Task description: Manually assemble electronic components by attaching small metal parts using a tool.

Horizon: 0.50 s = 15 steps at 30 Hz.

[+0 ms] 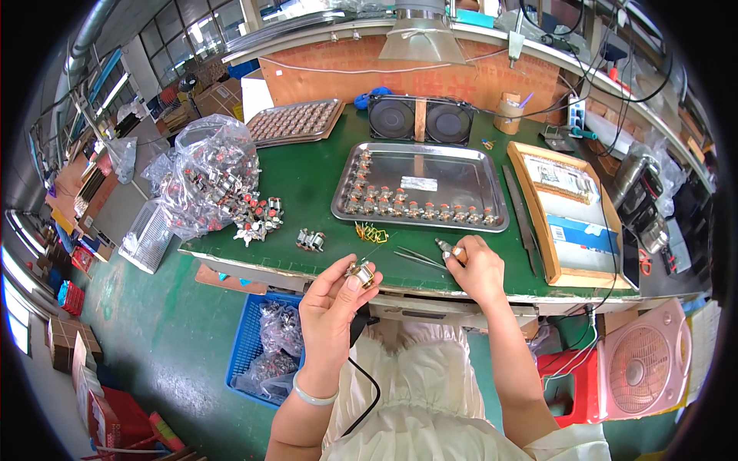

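Observation:
My left hand [332,307] pinches a small silvery electrical part with a gold-coloured frame [361,274], held up in front of the bench edge. My right hand [478,270] is closed around a short tool with a grey end and an orange-brown body [451,250]; its exact kind is unclear. Beside that hand, tweezers [420,259] lie on the green bench top. Several yellow metal clips [372,233] sit in a small heap beyond my left hand. To their left stand a few silvery parts [310,240] like the one I hold.
A steel tray [461,173] carries rows of red-topped parts. Behind it stand twin black fans or speakers [421,120]. A filled tray [296,123] and a plastic bag of parts [211,173] occupy the left. A wooden frame [525,184] lies right; a blue basket [247,338] is below.

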Available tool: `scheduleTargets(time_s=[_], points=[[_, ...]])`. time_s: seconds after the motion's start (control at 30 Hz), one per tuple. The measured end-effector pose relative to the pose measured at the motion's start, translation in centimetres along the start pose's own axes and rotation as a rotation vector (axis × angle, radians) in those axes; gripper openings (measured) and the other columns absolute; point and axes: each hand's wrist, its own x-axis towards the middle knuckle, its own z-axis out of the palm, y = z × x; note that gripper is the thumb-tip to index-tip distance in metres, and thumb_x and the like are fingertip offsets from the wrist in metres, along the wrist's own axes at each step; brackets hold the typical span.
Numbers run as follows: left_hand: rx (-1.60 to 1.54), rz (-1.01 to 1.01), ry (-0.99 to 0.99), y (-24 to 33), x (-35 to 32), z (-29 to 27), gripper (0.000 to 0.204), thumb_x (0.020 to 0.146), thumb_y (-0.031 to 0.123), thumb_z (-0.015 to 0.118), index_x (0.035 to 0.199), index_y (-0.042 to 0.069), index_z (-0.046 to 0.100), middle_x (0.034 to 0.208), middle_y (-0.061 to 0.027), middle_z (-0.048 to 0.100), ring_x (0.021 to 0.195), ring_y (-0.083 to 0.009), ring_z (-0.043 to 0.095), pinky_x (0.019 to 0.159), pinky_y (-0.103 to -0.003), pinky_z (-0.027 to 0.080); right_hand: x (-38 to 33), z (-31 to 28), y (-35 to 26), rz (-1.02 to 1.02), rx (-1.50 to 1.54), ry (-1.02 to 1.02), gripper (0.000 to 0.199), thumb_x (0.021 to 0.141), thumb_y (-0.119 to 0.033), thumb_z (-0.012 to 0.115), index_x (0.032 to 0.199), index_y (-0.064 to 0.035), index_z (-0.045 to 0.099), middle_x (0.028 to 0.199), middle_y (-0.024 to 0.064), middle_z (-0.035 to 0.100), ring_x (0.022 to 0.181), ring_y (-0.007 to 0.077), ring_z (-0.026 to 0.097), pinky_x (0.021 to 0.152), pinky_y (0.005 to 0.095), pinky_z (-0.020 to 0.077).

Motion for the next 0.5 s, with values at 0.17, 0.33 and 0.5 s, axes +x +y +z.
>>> scheduleTargets(time_s=[0.17,0.33,0.5], points=[[-0.028,0.007,0.004,0.0,0.5,-0.4,0.032,0.087,0.008,0.051,0.116,-0.004,0.045,0.103,-0.0184,0.058,0.091,-0.0261,0.061,0.077,-0.032,0.052,-0.1,-0.2,-0.1,0.004,0.000,-0.005,0.019,0.068,-0.019,0.065,0.077,-0.0060,0.054,0.078,0.0081,0.056,0.066,0.0284,0.057,0.058,0.0381,0.0457],[-0.064,-0.042,-0.014,-0.5,1.3,-0.5,0.033,0.086,0.008,0.053,0.116,-0.004,0.046,0.102,-0.0162,0.059,0.094,-0.0250,0.059,0.081,-0.034,0.051,-0.1,-0.1,0.0,0.001,0.002,-0.012,0.018,0.068,-0.019,0.064,0.078,-0.0062,0.054,0.078,0.0081,0.055,0.066,0.0288,0.057,0.057,0.0381,0.0453],[-0.094,-0.073,-0.050,-1.1,2.5,0.0,0.033,0.086,0.009,0.054,0.115,-0.004,0.046,0.103,-0.0159,0.059,0.094,-0.0245,0.059,0.081,-0.033,0.050,0.0,-0.1,0.0,0.011,0.005,-0.008,0.018,0.068,-0.018,0.064,0.078,-0.0063,0.054,0.078,0.0083,0.056,0.065,0.0291,0.057,0.057,0.0381,0.0455]])
